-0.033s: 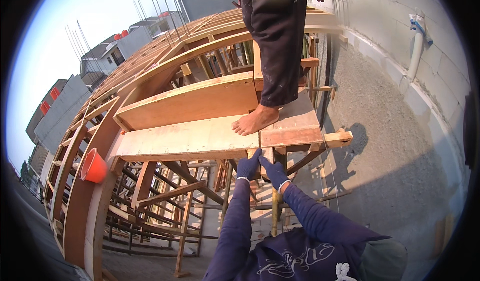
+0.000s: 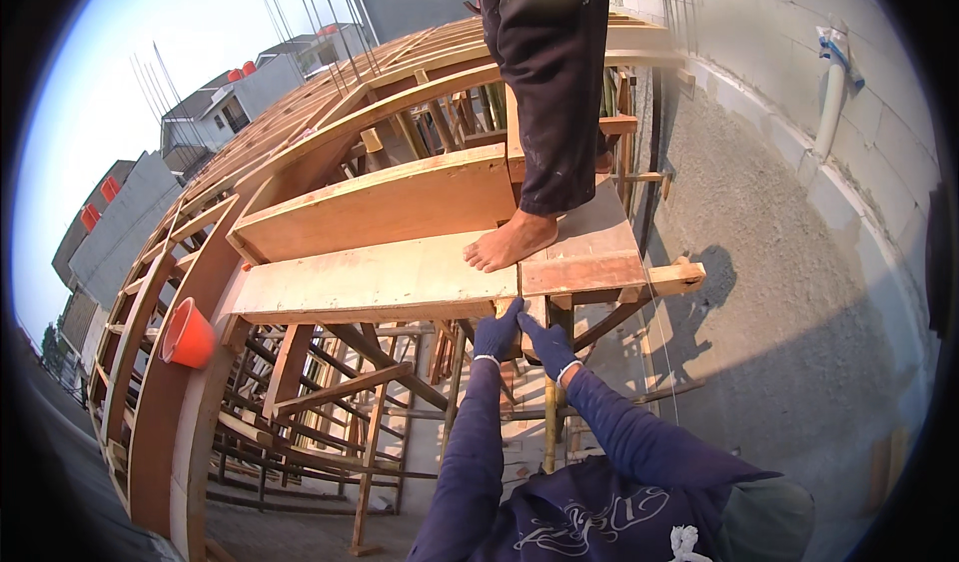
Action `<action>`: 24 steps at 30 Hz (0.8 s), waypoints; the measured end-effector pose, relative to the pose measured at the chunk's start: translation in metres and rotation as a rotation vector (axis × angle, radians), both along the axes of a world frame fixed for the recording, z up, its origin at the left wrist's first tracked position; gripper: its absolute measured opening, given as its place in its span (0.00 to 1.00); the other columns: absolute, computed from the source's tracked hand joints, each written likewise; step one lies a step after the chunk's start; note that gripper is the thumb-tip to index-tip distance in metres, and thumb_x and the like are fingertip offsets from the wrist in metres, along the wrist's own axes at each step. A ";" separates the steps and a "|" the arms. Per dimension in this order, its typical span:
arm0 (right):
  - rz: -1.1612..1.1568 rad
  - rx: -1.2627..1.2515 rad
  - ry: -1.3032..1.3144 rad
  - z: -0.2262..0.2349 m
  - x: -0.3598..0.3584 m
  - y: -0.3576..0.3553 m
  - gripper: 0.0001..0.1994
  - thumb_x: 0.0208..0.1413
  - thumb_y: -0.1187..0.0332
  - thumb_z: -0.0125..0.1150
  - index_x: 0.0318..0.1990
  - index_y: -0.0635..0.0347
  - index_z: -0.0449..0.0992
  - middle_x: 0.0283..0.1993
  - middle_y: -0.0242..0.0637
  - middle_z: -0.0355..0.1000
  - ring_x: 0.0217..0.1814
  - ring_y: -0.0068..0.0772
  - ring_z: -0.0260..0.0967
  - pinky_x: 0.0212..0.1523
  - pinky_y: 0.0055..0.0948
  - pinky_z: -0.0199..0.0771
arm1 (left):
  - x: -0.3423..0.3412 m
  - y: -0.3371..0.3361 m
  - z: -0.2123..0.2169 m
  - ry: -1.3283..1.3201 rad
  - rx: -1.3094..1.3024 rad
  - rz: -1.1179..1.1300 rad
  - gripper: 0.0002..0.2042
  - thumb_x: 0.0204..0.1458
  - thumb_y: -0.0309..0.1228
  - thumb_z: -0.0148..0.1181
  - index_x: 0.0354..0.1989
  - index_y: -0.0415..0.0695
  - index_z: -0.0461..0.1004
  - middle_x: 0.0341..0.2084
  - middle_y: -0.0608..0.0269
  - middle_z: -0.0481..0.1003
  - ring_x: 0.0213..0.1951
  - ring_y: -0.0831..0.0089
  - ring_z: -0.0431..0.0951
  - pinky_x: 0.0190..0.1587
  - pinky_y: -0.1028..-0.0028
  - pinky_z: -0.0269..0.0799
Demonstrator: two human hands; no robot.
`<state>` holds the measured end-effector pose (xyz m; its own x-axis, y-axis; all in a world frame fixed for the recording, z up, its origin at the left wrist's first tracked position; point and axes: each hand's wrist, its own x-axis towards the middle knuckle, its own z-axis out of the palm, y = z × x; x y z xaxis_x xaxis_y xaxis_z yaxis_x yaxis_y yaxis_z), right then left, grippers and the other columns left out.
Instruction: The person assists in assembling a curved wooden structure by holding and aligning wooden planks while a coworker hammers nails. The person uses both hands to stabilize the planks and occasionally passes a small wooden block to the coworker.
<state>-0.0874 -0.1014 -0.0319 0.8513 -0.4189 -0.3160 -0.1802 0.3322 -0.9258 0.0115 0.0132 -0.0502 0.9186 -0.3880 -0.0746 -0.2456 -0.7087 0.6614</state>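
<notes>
— Where were the person's hands at that moment?

— Both were raised in dark blue gloves to the underside of the plywood platform (image 2: 380, 280), right at the seam where the long pale plank meets the shorter reddish board (image 2: 584, 257). The left hand (image 2: 496, 332) sat just beside the right hand (image 2: 544, 342), nearly touching it.

— And the fingers?

— The left fingers (image 2: 511, 312) reached up against the plank's lower edge, held close together. The right fingers (image 2: 529, 324) pointed up at the wooden post (image 2: 548, 402) under the seam. Whether either hand actually pinched anything, I could not tell; the gloves and the angle hid it.

— Was someone else there?

— Yes, another person stood on top of the platform in dark trousers, one bare foot (image 2: 509, 242) planted right by the seam, just above the gloved hands.

— What lay around it?

— A wooden side panel (image 2: 380, 202) stood on edge behind the plank. Curved timber framing (image 2: 200, 292) swept away to the left, with an orange bucket (image 2: 187, 334) hanging on it. Below was a tangle of wooden props (image 2: 340, 387). To the right ran a rough concrete slab (image 2: 779, 292) and a block wall with a white pipe (image 2: 829, 102).
</notes>
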 end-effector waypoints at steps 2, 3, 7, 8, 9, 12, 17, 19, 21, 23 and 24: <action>0.049 -0.010 -0.056 0.019 0.009 0.014 0.22 0.57 0.56 0.73 0.49 0.67 0.82 0.45 0.37 0.81 0.42 0.25 0.78 0.42 0.29 0.77 | 0.028 0.027 -0.029 -0.336 0.030 -0.089 0.21 0.67 0.44 0.48 0.68 0.74 0.68 0.41 0.34 0.80 0.41 0.38 0.83 0.45 0.51 0.78; 0.039 -0.011 -0.045 0.019 0.007 0.011 0.22 0.57 0.56 0.73 0.49 0.67 0.82 0.45 0.37 0.81 0.42 0.25 0.78 0.42 0.29 0.76 | 0.026 0.022 -0.028 -0.288 0.025 -0.081 0.21 0.67 0.45 0.47 0.68 0.74 0.68 0.41 0.34 0.80 0.42 0.38 0.83 0.45 0.51 0.78; 0.018 -0.043 -0.024 0.011 0.006 0.000 0.24 0.57 0.55 0.73 0.50 0.69 0.81 0.46 0.38 0.81 0.43 0.26 0.78 0.43 0.29 0.76 | 0.009 0.002 -0.003 -0.001 -0.155 0.060 0.26 0.62 0.56 0.53 0.59 0.51 0.76 0.46 0.30 0.79 0.51 0.43 0.81 0.53 0.58 0.74; 0.016 -0.058 -0.021 0.008 0.006 -0.003 0.24 0.57 0.55 0.73 0.50 0.69 0.81 0.46 0.38 0.81 0.43 0.26 0.78 0.43 0.29 0.76 | 0.005 -0.002 0.004 0.051 -0.188 0.091 0.30 0.60 0.59 0.55 0.57 0.45 0.78 0.46 0.30 0.79 0.53 0.44 0.81 0.54 0.60 0.73; 0.022 -0.058 -0.019 0.006 0.007 -0.002 0.24 0.57 0.55 0.73 0.50 0.70 0.81 0.46 0.38 0.81 0.43 0.26 0.78 0.44 0.30 0.76 | 0.001 -0.002 0.013 0.098 -0.221 0.134 0.34 0.59 0.62 0.57 0.54 0.39 0.80 0.47 0.29 0.79 0.55 0.46 0.80 0.56 0.61 0.73; 0.033 -0.053 -0.023 0.002 0.009 0.002 0.25 0.57 0.53 0.72 0.50 0.70 0.81 0.46 0.39 0.81 0.44 0.27 0.78 0.45 0.30 0.76 | -0.002 0.002 0.023 0.126 -0.181 0.183 0.35 0.58 0.62 0.57 0.53 0.37 0.80 0.46 0.29 0.79 0.55 0.46 0.81 0.56 0.61 0.73; -0.014 -0.041 -0.072 -0.020 0.016 -0.002 0.26 0.57 0.52 0.72 0.49 0.71 0.81 0.45 0.38 0.81 0.44 0.27 0.77 0.45 0.30 0.75 | -0.009 -0.004 0.035 0.161 -0.190 0.166 0.35 0.58 0.62 0.57 0.53 0.36 0.80 0.47 0.29 0.79 0.55 0.46 0.80 0.56 0.61 0.72; 0.014 -0.021 -0.090 -0.018 0.018 0.002 0.26 0.57 0.52 0.73 0.48 0.70 0.82 0.45 0.38 0.81 0.43 0.26 0.77 0.45 0.30 0.75 | 0.000 0.002 0.023 0.096 -0.180 0.132 0.37 0.58 0.63 0.57 0.54 0.36 0.79 0.47 0.30 0.79 0.56 0.47 0.80 0.57 0.61 0.72; 0.028 -0.030 -0.057 -0.009 0.015 0.001 0.26 0.57 0.52 0.73 0.48 0.70 0.82 0.44 0.38 0.81 0.43 0.25 0.77 0.44 0.29 0.75 | 0.005 0.003 0.014 0.082 -0.192 0.123 0.38 0.57 0.64 0.58 0.54 0.35 0.79 0.48 0.30 0.79 0.57 0.47 0.80 0.57 0.61 0.72; 0.040 -0.059 0.027 0.022 0.002 0.005 0.25 0.56 0.52 0.73 0.47 0.69 0.82 0.43 0.38 0.82 0.43 0.25 0.77 0.44 0.29 0.75 | 0.003 0.006 0.019 0.118 -0.218 0.151 0.40 0.55 0.65 0.58 0.54 0.33 0.79 0.49 0.30 0.79 0.58 0.48 0.79 0.58 0.62 0.71; 0.040 -0.086 0.040 0.029 -0.003 0.002 0.25 0.56 0.51 0.73 0.47 0.69 0.82 0.43 0.38 0.82 0.43 0.25 0.77 0.44 0.29 0.75 | -0.002 0.001 0.029 0.167 -0.213 0.184 0.41 0.55 0.66 0.59 0.54 0.32 0.79 0.49 0.30 0.79 0.58 0.48 0.79 0.59 0.62 0.71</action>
<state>-0.0904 -0.0998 -0.0032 0.8554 -0.4117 -0.3144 -0.2293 0.2433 -0.9425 0.0091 0.0139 -0.0217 0.9567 -0.2396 -0.1650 -0.0021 -0.5729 0.8197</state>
